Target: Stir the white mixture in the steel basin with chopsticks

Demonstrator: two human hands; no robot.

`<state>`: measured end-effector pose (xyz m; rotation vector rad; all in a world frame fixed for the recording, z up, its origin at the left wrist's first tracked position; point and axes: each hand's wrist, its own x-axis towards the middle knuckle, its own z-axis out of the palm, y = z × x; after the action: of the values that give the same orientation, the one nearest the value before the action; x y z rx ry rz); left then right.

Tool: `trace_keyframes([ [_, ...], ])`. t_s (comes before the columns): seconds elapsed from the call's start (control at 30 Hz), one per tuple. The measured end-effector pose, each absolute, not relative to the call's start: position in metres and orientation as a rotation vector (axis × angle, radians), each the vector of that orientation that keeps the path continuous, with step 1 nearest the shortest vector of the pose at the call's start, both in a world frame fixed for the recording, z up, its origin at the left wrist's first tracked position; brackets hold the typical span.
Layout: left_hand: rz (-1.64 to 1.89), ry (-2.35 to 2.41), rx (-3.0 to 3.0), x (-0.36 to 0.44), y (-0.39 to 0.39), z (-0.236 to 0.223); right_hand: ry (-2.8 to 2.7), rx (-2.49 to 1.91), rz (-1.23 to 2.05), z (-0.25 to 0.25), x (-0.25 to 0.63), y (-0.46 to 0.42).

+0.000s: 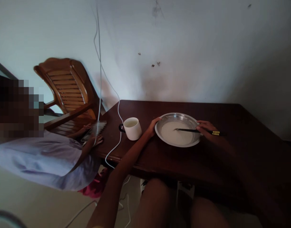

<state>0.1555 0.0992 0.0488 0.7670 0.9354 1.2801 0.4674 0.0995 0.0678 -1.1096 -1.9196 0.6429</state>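
Note:
A shallow metal bowl (178, 117) stands on the dark wooden table, holding a pale, whitish mixture (174, 136). My left hand (154, 127) is closed on the bowl's left rim. At the opposite side, my right hand (205, 128) grips black chopsticks (189, 130) with gold-coloured bands near their back end. Their tips dip into the mixture near the bowl's middle. Some right-hand fingers are close to the right rim; whether they touch it I cannot tell. A white mug (132, 129) with a black handle is left of my left forearm.
Left of the table sits another person (48, 155), hands at a blurred device (98, 128) by the table's corner. Behind them is a wooden armchair (67, 85). A white cable (118, 109) hangs down the wall and crosses the table (221, 117) beside the mug.

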Motion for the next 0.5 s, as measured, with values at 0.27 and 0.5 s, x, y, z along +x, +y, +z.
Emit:
trace_keyframes([
  [0.27,1.273,1.002,0.680,0.160,0.099,0.060,-2.087,-0.936,0.746,0.078,0.476,0.093],
  [0.5,1.300,1.018,0.725,0.162,0.093,0.063,-1.930,-1.092,0.358,0.068,0.481,0.109],
])
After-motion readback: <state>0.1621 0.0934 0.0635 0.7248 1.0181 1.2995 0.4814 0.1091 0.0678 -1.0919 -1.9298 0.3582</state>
